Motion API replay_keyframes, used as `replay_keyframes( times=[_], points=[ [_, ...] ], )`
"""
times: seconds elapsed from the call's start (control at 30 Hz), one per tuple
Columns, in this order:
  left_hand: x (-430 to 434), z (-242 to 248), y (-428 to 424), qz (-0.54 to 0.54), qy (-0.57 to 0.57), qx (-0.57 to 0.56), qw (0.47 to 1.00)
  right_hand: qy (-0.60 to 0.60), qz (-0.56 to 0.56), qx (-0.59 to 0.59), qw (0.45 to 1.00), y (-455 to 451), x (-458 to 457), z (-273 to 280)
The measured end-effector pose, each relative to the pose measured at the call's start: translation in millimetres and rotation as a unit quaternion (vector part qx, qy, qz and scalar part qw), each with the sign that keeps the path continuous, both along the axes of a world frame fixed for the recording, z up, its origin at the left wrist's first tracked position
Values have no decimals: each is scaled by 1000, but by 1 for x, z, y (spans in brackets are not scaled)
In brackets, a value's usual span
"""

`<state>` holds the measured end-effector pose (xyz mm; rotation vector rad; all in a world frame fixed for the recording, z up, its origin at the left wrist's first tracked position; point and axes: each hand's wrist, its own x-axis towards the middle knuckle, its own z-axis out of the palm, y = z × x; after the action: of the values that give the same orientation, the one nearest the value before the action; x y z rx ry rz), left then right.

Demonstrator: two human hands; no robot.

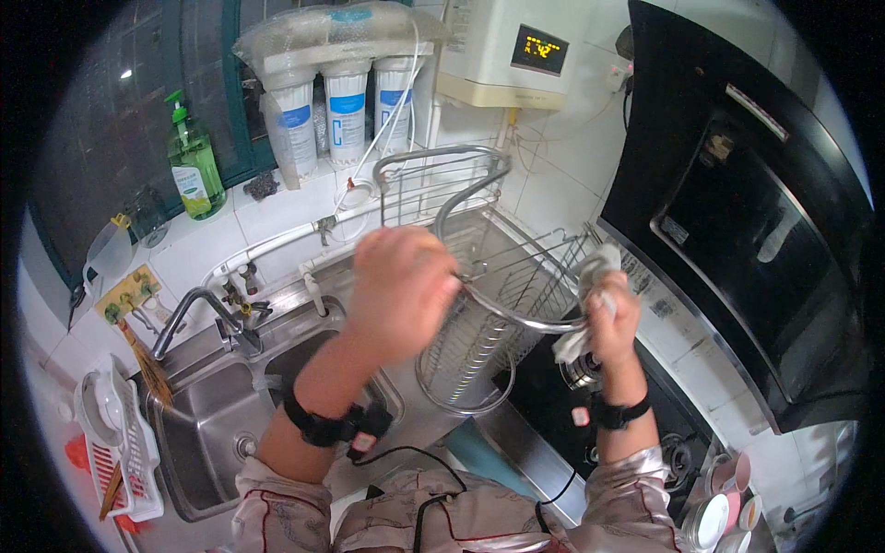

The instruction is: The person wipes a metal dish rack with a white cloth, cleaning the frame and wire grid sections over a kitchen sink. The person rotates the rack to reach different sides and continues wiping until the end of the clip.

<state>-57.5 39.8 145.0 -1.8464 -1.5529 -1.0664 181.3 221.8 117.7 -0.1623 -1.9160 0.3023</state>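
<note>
A metal wire dish rack [532, 323] with a thick tubular frame is held up over the counter between sink and stove, tilted, its wire tiers hanging down. My left hand [401, 294], slightly blurred, is closed around the tubing on the left side. On the right end of the curved tube, my right hand [614, 314] presses a whitish cloth [570, 348] against the metal. The cloth bunches above and below my right fingers. Both wrists wear black bands. My left palm is hidden from view.
Left lies a double stainless sink [204, 432] with a faucet [238, 337]. A black gas stove [546, 394] sits to the right below a range hood [733, 207]. Water filters [346, 110] and a green soap bottle [197, 173] line the ledge. A white plastic basket [148, 477] holds dishes.
</note>
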Motion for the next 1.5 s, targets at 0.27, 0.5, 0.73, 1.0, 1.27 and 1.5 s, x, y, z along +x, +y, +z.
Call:
replay_keyframes(
  times=[0.27,0.5,0.73,1.0,1.27,1.5],
  points=[
    [-50,3,15,83,-20,46,995,-20,26,-322,946,88,27,29],
    [-92,0,32,-51,-144,-94,984,278,153,-329,889,-16,28,54],
    [-85,-16,27,-33,-112,-62,991,-253,-340,288,859,-95,-55,17],
    [-11,-17,-22,119,-67,-33,990,-129,-212,165,955,-43,-47,13],
    [-27,4,-34,80,-135,-38,987,-37,-194,39,980,-51,-78,58],
    [-69,1,4,-53,-148,-48,986,-294,-371,140,869,-72,-99,21]
  ],
)
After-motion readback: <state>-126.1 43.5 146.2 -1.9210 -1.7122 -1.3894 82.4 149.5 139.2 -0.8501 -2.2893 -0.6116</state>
